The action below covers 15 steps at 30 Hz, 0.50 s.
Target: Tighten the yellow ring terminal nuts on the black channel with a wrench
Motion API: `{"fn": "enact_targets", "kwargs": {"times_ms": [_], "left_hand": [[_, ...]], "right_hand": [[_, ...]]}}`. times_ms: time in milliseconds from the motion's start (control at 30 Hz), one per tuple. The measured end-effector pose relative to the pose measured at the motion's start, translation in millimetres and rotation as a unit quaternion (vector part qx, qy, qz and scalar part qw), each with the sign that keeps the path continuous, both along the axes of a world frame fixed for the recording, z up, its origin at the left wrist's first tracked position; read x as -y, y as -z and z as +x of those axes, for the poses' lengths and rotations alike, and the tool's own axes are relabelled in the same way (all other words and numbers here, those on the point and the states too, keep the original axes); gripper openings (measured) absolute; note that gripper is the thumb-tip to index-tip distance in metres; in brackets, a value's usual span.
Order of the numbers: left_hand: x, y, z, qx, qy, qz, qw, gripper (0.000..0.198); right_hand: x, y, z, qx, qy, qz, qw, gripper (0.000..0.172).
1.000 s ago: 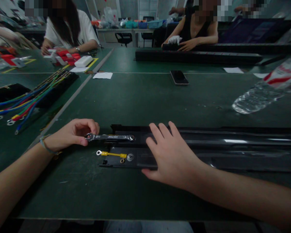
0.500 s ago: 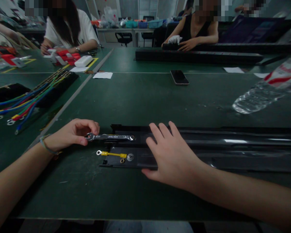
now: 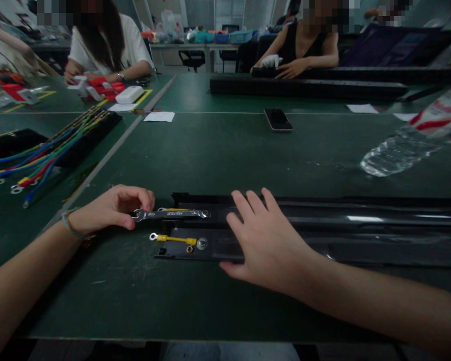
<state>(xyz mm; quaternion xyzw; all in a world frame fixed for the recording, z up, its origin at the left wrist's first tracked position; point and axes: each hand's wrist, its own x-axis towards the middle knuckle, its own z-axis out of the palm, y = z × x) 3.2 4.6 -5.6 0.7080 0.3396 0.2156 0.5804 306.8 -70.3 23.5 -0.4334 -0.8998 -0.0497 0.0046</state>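
Observation:
My left hand [image 3: 110, 209] pinches the near end of a small silver wrench [image 3: 171, 214], whose far end sits on the left end of a long black rail [image 3: 361, 230]. A short yellow wire with ring terminals [image 3: 173, 238] lies on the rail's end plate, beside a washer and a nut [image 3: 201, 244]. A second yellow wire shows just behind the wrench. My right hand [image 3: 266, 240] lies flat on the rail with its fingers spread, holding nothing.
A bundle of coloured wires [image 3: 37, 163] lies at the left on the green table [image 3: 210, 150]. A phone [image 3: 277, 120] and a clear plastic bottle [image 3: 413, 135] lie farther back. Two other people sit at the far tables with red parts and another black rail.
The wrench's handle end has swung slightly toward me, uncovering a yellow wire behind it. My right hand has stayed put.

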Motion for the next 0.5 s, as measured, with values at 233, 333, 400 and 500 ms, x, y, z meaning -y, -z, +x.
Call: {"fn": "enact_targets", "kwargs": {"times_ms": [233,333,400,500], "left_hand": [[-0.2,-2.3,1.7,-0.005,0.017,-0.005,1.000,0.022],[-0.9,-1.9,1.7,-0.013,0.016,0.001,1.000,0.022],[-1.1,-1.6,1.6,-0.015,0.017,0.003,1.000,0.022],[-0.9,-1.5,1.3,-0.009,0.022,0.002,1.000,0.021]], "right_hand": [[-0.1,-0.3,-0.2,-0.008,-0.002,-0.008,1.000,0.065],[-0.4,-0.1,-0.4,-0.011,-0.002,-0.006,1.000,0.064],[-0.6,-0.1,-0.4,-0.014,-0.002,-0.005,1.000,0.064],[-0.9,-0.1,-0.1,-0.015,-0.004,-0.006,1.000,0.063]]}}
